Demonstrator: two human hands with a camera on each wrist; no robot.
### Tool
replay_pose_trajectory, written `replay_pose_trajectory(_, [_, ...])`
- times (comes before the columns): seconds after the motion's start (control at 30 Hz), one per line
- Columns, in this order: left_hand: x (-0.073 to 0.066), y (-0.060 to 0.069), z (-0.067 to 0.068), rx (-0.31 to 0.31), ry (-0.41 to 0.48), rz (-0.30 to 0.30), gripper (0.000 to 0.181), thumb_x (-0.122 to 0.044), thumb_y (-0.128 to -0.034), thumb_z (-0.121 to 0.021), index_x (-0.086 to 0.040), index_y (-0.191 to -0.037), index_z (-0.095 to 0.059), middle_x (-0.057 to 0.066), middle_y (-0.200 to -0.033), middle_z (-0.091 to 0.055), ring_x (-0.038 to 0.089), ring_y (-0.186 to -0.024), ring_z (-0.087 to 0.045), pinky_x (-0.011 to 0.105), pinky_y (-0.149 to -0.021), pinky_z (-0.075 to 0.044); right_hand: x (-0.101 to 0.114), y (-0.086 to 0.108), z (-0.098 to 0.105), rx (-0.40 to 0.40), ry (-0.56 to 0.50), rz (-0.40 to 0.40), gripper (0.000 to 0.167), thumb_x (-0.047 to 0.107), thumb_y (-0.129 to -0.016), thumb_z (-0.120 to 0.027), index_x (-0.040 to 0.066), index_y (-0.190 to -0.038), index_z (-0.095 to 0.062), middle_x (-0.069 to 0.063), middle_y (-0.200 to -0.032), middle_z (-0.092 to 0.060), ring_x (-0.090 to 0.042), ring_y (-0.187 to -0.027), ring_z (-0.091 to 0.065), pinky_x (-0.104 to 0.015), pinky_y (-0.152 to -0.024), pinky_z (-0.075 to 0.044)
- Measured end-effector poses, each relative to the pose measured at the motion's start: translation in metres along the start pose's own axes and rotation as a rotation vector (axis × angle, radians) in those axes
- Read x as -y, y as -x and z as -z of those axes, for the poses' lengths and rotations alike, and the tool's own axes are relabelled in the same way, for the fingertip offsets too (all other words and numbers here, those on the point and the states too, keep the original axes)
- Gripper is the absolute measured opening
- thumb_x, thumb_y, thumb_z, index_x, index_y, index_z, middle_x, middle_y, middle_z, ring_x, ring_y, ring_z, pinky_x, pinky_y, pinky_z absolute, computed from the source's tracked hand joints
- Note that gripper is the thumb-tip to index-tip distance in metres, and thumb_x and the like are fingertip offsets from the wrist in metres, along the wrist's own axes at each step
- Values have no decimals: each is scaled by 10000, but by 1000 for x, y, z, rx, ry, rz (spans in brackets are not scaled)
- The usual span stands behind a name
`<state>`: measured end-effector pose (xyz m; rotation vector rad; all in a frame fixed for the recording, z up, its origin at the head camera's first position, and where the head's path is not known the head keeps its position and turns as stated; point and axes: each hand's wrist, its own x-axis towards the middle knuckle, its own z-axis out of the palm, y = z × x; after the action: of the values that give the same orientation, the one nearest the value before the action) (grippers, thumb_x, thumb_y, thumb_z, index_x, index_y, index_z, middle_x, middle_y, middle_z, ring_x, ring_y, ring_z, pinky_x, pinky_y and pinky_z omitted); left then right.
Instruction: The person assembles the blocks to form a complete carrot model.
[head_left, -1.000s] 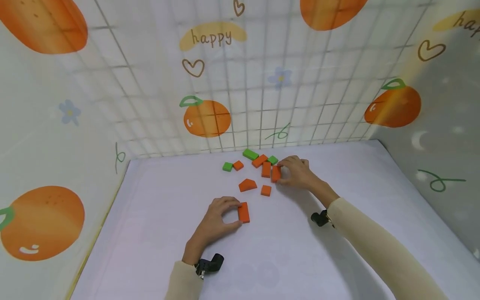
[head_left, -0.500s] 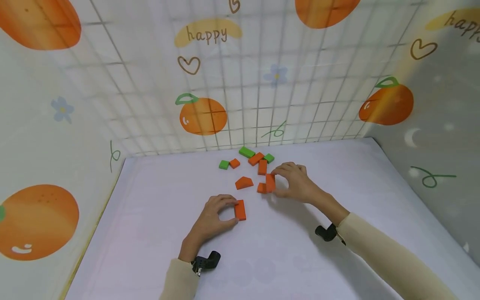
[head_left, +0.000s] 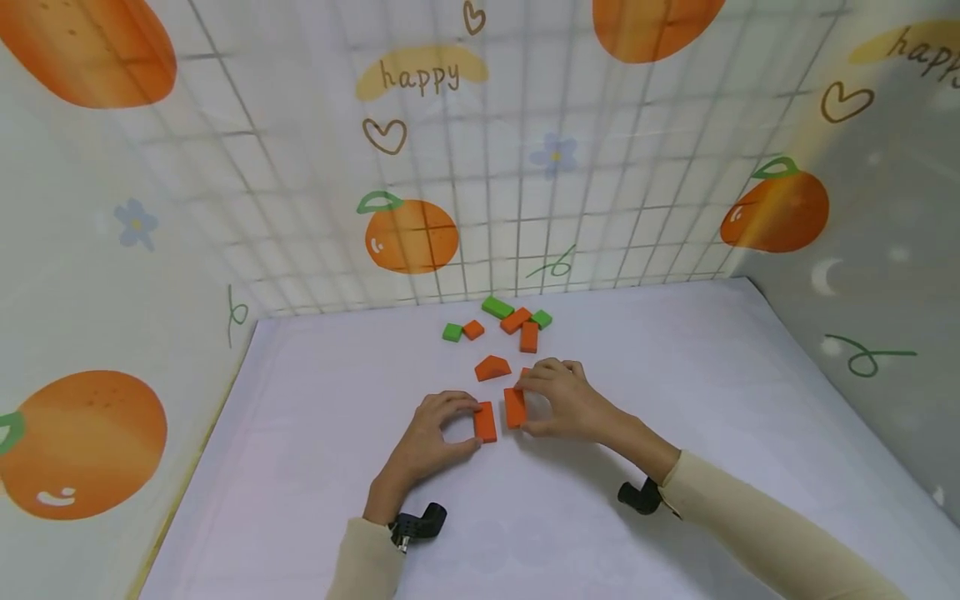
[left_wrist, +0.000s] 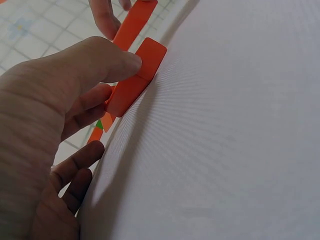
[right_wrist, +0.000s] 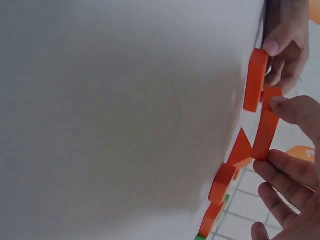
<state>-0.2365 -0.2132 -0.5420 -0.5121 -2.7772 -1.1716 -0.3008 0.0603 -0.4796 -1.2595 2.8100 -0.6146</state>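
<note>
Nearest, the left hand's grip (head_left: 426,435) pinches an orange block (head_left: 486,423) between thumb and fingers on the table (head_left: 540,525). Just right of it, the right hand's grip (head_left: 564,403) holds a second orange block (head_left: 513,408), raised between thumb and fingertips. Beyond lies an orange trapezoid (head_left: 492,368); farthest, a long green block (head_left: 497,307).

a fruit-printed backdrop (head_left: 495,183) borders a pale tabletop (head_left: 517,517)
</note>
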Motion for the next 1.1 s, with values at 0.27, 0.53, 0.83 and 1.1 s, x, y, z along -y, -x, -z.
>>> replay_pose_trajectory(0.27, [1, 1, 0, -1, -8, -17, 456, -358, -831, -796, -296, -1266, -676, -188, -1322, -540, 116, -1252, -428, 474, -1067, -361, 6, -4, -11, 18, 15, 28, 521, 398, -768, -837, 165, -1215, -706, 32, -1240, -642, -222, -1268, -438, -538, -1001, -308])
replay_pose_trajectory(0.53, [3, 0, -1, -3, -16, -26, 443, -364, -843, -787, -317, -1268, -670, -198, -1317, -537, 114, -1245, -431, 481, -1062, -363, 5, -6, -19, 36, 32, 47, 524, 404, -779, -831, 157, -1223, -702, 29, -1245, -647, -249, -1288, -433, -553, -1002, -310])
replay_pose_trajectory(0.83, [1, 0, 0, 7, -16, -23, 437, -359, -848, -776, -308, -1268, -667, -198, -1331, -527, 108, -1252, -419, 478, -1069, -349, 6, -7, -21, 60, 24, 32, 539, 397, -781, -846, 151, -1236, -696, 19, -1269, -640, -248, -1279, -434, -547, -988, -307])
replay_pose_trajectory(1.1, [1, 1, 0, 12, -6, -10, 435, -362, -845, -783, -312, -1262, -670, -204, -1331, -525, 87, -1245, -411, 463, -1077, -338, 2, -10, -16, 63, -22, 4, 553, 420, -809, -818, 148, -1265, -662, 13, -1290, -616, -274, -1305, -423, -548, -968, -307])
